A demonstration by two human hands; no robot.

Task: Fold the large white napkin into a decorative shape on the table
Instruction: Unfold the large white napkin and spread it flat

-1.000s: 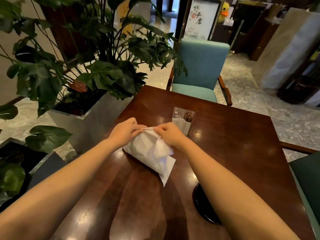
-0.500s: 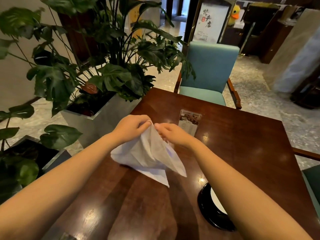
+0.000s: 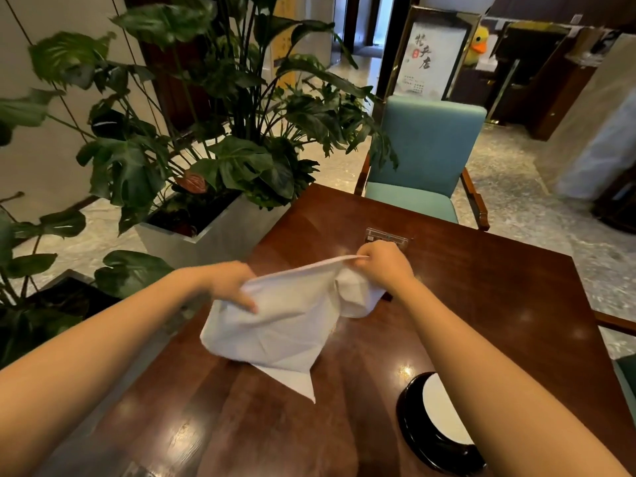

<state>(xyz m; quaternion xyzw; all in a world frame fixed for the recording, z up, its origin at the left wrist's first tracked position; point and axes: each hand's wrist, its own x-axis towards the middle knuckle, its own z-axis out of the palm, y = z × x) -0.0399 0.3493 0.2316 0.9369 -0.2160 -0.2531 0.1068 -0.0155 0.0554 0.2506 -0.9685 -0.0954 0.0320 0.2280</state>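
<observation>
The large white napkin (image 3: pixel 285 325) hangs stretched between both hands above the dark wooden table (image 3: pixel 481 287). Its lower corner trails down onto the tabletop. My left hand (image 3: pixel 229 285) grips the napkin's left upper edge, fingers curled over the cloth. My right hand (image 3: pixel 385 266) pinches the upper right edge, with a bunched fold of cloth hanging beneath it. The top edge runs taut between the two hands.
A black-rimmed plate (image 3: pixel 437 425) with a white centre lies under my right forearm. A clear card stand (image 3: pixel 385 235) sits behind my right hand. A teal chair (image 3: pixel 423 166) faces the far side. A planter (image 3: pixel 213 232) with large leaves stands left of the table.
My hands have moved apart, the left one toward the left and down, and the bunched napkin has spread open into a wider sheet between them.
</observation>
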